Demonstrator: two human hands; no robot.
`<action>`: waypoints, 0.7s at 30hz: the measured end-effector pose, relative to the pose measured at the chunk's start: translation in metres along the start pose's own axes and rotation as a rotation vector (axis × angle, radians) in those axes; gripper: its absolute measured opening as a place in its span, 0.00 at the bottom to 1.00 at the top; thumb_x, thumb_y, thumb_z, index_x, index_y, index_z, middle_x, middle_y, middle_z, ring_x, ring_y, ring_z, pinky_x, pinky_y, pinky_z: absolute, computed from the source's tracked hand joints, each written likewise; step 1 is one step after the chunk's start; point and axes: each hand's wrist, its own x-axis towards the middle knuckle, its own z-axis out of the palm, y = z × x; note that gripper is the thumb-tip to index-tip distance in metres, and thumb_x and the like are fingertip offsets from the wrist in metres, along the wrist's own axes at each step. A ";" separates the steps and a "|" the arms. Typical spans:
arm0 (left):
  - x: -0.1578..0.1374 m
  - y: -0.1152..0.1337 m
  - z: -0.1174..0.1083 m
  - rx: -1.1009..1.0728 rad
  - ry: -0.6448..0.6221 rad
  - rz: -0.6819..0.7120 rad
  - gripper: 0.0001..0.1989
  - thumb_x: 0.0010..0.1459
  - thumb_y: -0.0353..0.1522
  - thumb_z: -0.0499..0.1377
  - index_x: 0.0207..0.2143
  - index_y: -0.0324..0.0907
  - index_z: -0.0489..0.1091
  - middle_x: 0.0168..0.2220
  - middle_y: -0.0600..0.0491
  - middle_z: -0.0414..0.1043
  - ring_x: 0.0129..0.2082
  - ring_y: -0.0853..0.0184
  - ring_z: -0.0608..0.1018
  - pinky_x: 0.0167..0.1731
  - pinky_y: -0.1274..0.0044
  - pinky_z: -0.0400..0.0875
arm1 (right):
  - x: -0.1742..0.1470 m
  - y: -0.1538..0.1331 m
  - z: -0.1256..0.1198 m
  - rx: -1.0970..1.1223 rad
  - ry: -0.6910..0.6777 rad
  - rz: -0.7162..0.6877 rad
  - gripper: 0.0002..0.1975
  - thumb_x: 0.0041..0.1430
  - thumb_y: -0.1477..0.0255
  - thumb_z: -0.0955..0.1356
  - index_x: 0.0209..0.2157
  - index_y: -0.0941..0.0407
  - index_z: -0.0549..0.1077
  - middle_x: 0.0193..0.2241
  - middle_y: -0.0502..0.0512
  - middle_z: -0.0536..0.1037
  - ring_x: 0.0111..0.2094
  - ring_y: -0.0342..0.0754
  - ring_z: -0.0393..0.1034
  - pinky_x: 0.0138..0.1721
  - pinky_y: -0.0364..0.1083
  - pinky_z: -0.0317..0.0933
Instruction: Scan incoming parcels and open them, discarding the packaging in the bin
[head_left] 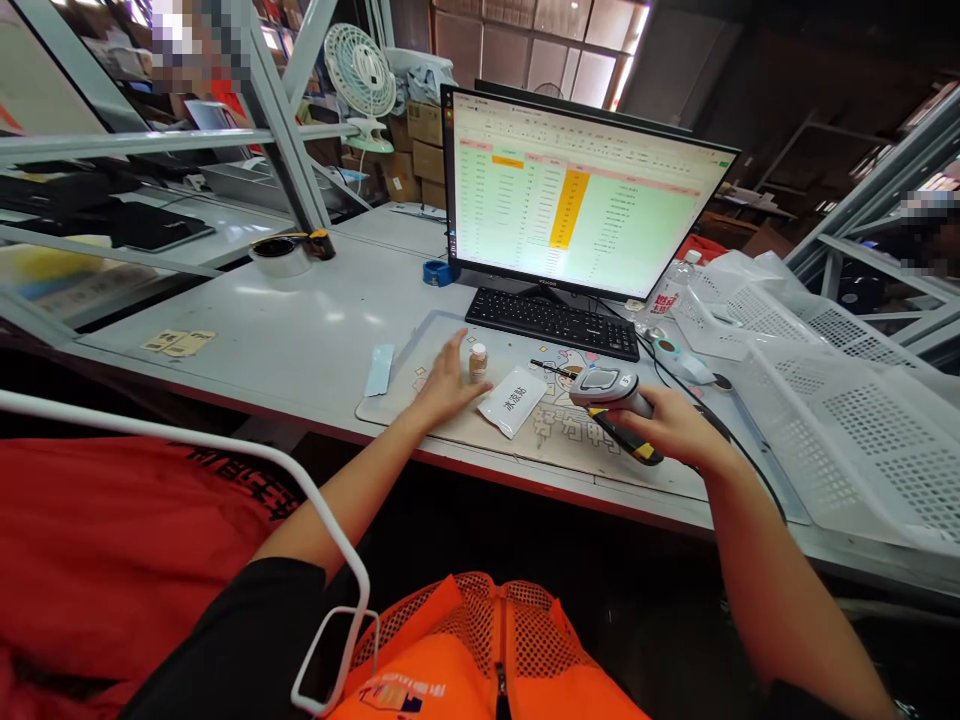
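Note:
My right hand [667,425] is closed around the handle of a grey-and-white barcode scanner [606,383], whose head points left over the desk mat. Below that hand is a black-and-yellow object [628,440], partly covered; I cannot make out its kind. My left hand [448,385] has its thumb and fingers spread beside a small brown bottle with a white cap [478,362], which stands upright on the mat. Whether the fingers touch the bottle is unclear. Between both hands lies a flat white packet with dark printed characters [514,400]. A thin black pen-like stick [553,368] rests behind it.
A black keyboard [551,322] and a lit monitor [577,190] stand behind the printed mat [555,440]. White perforated baskets [847,440] occupy the right side. Leftward are a pale blue packet [380,370], a tape roll [281,255] and cards [180,343]. A cable runs beside my right hand.

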 end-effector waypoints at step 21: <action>-0.090 0.069 0.022 -0.525 -0.387 -0.178 0.10 0.67 0.38 0.61 0.45 0.47 0.63 0.28 0.58 0.68 0.26 0.67 0.76 0.32 0.73 0.78 | -0.027 -0.009 -0.013 -0.021 0.121 0.051 0.17 0.60 0.55 0.72 0.41 0.53 0.83 0.33 0.55 0.83 0.38 0.59 0.77 0.41 0.52 0.72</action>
